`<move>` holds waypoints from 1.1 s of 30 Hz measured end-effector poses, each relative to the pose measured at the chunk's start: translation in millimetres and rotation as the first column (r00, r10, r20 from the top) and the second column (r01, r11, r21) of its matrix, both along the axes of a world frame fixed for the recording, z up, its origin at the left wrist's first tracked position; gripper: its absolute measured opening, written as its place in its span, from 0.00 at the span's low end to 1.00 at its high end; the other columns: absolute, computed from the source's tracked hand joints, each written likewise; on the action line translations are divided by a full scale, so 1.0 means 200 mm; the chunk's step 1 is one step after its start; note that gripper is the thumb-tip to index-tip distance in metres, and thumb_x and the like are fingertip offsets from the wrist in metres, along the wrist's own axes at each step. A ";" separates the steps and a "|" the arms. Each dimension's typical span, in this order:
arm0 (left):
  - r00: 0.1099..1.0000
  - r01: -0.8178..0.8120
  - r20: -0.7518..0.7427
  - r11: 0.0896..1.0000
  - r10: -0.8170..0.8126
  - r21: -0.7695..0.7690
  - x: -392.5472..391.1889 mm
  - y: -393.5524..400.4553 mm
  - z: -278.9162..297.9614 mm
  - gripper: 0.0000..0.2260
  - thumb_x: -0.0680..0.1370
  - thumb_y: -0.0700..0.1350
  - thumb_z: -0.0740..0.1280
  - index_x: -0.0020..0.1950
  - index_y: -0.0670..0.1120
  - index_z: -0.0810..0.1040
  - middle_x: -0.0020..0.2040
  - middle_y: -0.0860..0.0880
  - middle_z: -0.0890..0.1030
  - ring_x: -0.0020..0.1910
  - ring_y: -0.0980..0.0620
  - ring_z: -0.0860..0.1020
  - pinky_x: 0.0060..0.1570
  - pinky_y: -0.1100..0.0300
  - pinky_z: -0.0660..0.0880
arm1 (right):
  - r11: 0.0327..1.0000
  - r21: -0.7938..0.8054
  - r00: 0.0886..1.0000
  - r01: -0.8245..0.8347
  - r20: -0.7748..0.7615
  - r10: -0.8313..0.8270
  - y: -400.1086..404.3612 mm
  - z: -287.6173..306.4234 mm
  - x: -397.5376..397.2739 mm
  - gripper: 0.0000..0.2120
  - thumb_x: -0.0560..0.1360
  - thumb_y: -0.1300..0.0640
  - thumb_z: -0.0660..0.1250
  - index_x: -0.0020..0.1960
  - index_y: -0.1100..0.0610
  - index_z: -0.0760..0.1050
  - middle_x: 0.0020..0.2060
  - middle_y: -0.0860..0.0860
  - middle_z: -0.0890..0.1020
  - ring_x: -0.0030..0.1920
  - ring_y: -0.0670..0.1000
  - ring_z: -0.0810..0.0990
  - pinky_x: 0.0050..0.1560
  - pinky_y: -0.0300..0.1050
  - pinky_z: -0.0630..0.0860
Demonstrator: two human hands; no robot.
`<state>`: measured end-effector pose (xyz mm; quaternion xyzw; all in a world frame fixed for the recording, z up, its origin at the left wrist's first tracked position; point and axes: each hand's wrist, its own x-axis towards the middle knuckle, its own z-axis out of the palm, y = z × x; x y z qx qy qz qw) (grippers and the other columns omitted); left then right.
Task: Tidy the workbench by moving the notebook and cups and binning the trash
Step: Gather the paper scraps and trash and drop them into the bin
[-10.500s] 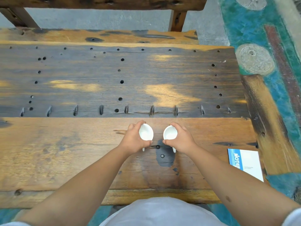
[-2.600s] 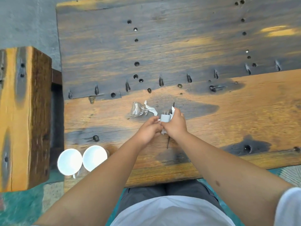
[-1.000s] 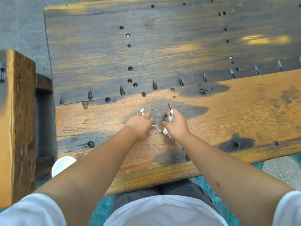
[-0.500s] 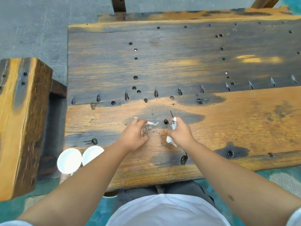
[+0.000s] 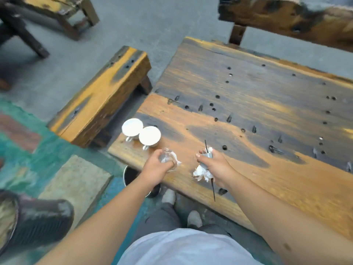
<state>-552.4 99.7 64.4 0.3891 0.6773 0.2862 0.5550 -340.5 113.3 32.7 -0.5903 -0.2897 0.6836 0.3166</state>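
Two white cups point(image 5: 132, 127) point(image 5: 149, 136) stand side by side at the near left corner of the wooden workbench point(image 5: 267, 115). My left hand point(image 5: 156, 166) is closed on a small clear glass bottle point(image 5: 165, 157) and a scrap of white paper, just above the bench's near edge. My right hand point(image 5: 212, 165) grips a small grey plug-like piece point(image 5: 207, 155), crumpled white paper point(image 5: 201, 173) and a thin black stick point(image 5: 212, 188). Below the left hand, a dark round bin point(image 5: 131, 175) stands on the floor, partly hidden by my arm. The notebook is out of view.
A low wooden bench point(image 5: 101, 96) stands left of the workbench. Another bench point(image 5: 286, 18) lies beyond the far edge. A dark ribbed container point(image 5: 36, 217) sits on the floor at the lower left. My feet point(image 5: 181, 207) are under the bench edge.
Both hands have lifted the trash off the bench and pulled it back toward the near left edge. The view has swung left and up, so the bin and floor now show.
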 end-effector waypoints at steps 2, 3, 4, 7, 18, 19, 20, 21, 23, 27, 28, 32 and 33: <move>0.992 -0.127 0.015 0.992 0.128 -0.003 -0.09 -0.14 0.05 0.14 0.68 0.42 0.74 0.49 0.53 0.76 0.45 0.50 0.81 0.42 0.55 0.79 0.42 0.67 0.75 | 0.998 -0.031 0.997 -0.051 -0.061 0.049 -0.04 0.00 -0.11 0.16 0.68 0.51 0.75 0.49 0.56 0.74 0.37 0.53 0.81 0.36 0.51 0.81 0.33 0.48 0.77; 0.982 -0.183 0.036 0.983 0.183 -0.016 -0.14 -0.20 0.08 0.13 0.66 0.43 0.73 0.48 0.52 0.76 0.44 0.49 0.81 0.41 0.54 0.79 0.43 0.65 0.75 | 0.995 -0.053 0.994 -0.080 -0.076 0.076 -0.06 0.00 -0.16 0.15 0.69 0.51 0.75 0.50 0.56 0.75 0.37 0.53 0.82 0.38 0.53 0.82 0.35 0.48 0.77; 0.968 -0.238 0.072 0.971 0.240 -0.036 -0.19 -0.26 0.09 0.13 0.66 0.43 0.73 0.48 0.50 0.76 0.44 0.48 0.80 0.40 0.53 0.80 0.43 0.62 0.75 | 0.992 -0.074 0.992 -0.100 -0.086 0.093 -0.07 0.00 -0.23 0.14 0.70 0.52 0.75 0.51 0.56 0.75 0.38 0.52 0.83 0.40 0.53 0.82 0.38 0.49 0.76; 0.921 -0.346 0.156 0.933 0.358 -0.102 -0.33 -0.40 0.12 0.16 0.65 0.44 0.70 0.51 0.45 0.76 0.45 0.42 0.79 0.43 0.46 0.79 0.46 0.54 0.74 | 0.985 -0.089 0.984 -0.151 -0.111 0.141 -0.12 -0.02 -0.42 0.08 0.73 0.58 0.72 0.51 0.57 0.78 0.40 0.51 0.85 0.42 0.51 0.82 0.43 0.47 0.74; 0.689 -0.585 0.366 0.778 0.625 -0.228 -0.95 -0.67 -0.09 0.09 0.76 0.37 0.68 0.56 0.43 0.74 0.49 0.45 0.79 0.43 0.51 0.80 0.43 0.59 0.77 | 0.942 -0.173 0.953 -0.287 -0.155 0.261 -0.32 -0.09 -1.17 0.07 0.74 0.62 0.71 0.50 0.61 0.76 0.42 0.59 0.83 0.44 0.57 0.82 0.51 0.57 0.77; 0.669 -0.587 0.382 0.768 0.638 -0.254 -1.01 -0.68 -0.12 0.11 0.77 0.38 0.68 0.58 0.43 0.74 0.50 0.45 0.79 0.43 0.51 0.80 0.45 0.58 0.76 | 0.940 -0.194 0.956 -0.281 -0.140 0.257 -0.34 -0.12 -1.23 0.09 0.73 0.62 0.71 0.52 0.62 0.76 0.46 0.61 0.83 0.48 0.59 0.82 0.56 0.59 0.76; 0.658 -0.582 0.389 0.763 0.645 -0.282 -1.07 -0.68 -0.15 0.13 0.77 0.39 0.68 0.61 0.42 0.73 0.52 0.45 0.79 0.44 0.51 0.80 0.45 0.58 0.76 | 0.939 -0.217 0.962 -0.266 -0.128 0.243 -0.36 -0.14 -1.28 0.10 0.73 0.61 0.72 0.53 0.63 0.76 0.48 0.61 0.83 0.51 0.60 0.82 0.59 0.59 0.74; 0.654 -0.569 0.390 0.761 0.648 -0.312 -1.14 -0.67 -0.19 0.17 0.77 0.39 0.68 0.64 0.42 0.72 0.54 0.45 0.78 0.46 0.51 0.80 0.45 0.58 0.76 | 0.940 -0.236 0.968 -0.247 -0.112 0.226 -0.37 -0.17 -1.33 0.10 0.73 0.60 0.72 0.52 0.62 0.77 0.49 0.61 0.83 0.51 0.59 0.81 0.59 0.58 0.74; 0.651 -0.525 0.398 0.762 0.646 -0.378 -1.25 -0.66 -0.28 0.22 0.77 0.40 0.68 0.70 0.42 0.68 0.60 0.43 0.77 0.48 0.51 0.79 0.46 0.58 0.75 | 0.939 -0.275 0.978 -0.208 -0.070 0.197 -0.40 -0.24 -1.42 0.08 0.73 0.58 0.71 0.50 0.60 0.77 0.47 0.59 0.83 0.49 0.57 0.80 0.54 0.54 0.73; 0.677 -0.466 0.366 0.757 0.639 -0.458 -1.40 -0.61 -0.55 0.26 0.77 0.41 0.68 0.74 0.44 0.64 0.68 0.44 0.74 0.61 0.48 0.76 0.60 0.54 0.71 | 0.932 -0.337 0.991 -0.133 -0.025 0.133 -0.38 -0.44 -1.57 0.05 0.74 0.56 0.70 0.46 0.56 0.76 0.41 0.55 0.81 0.43 0.55 0.77 0.45 0.48 0.70; 0.696 -0.453 0.349 0.761 0.628 -0.465 -1.41 -0.59 -0.63 0.27 0.77 0.42 0.68 0.74 0.45 0.63 0.70 0.45 0.72 0.66 0.48 0.73 0.66 0.53 0.66 | 0.930 -0.348 0.993 -0.119 -0.016 0.121 -0.36 -0.52 -1.59 0.05 0.74 0.56 0.70 0.47 0.57 0.76 0.41 0.55 0.80 0.43 0.55 0.77 0.46 0.49 0.70; 0.699 -0.438 0.321 0.738 0.639 -0.514 -1.41 -0.50 -1.00 0.19 0.77 0.44 0.68 0.68 0.48 0.70 0.62 0.48 0.77 0.57 0.52 0.75 0.61 0.54 0.66 | 0.920 -0.383 0.995 -0.081 0.019 0.096 -0.23 -0.92 -1.67 0.10 0.69 0.54 0.71 0.48 0.58 0.79 0.40 0.54 0.83 0.44 0.54 0.80 0.48 0.51 0.72; 0.699 -0.445 0.304 0.727 0.647 -0.523 -1.41 -0.47 -1.11 0.18 0.77 0.44 0.68 0.66 0.48 0.71 0.61 0.48 0.77 0.55 0.52 0.76 0.56 0.55 0.68 | 0.918 -0.390 0.995 -0.074 0.026 0.092 -0.20 -1.04 -1.69 0.10 0.68 0.53 0.71 0.47 0.57 0.80 0.39 0.52 0.84 0.43 0.54 0.81 0.47 0.51 0.73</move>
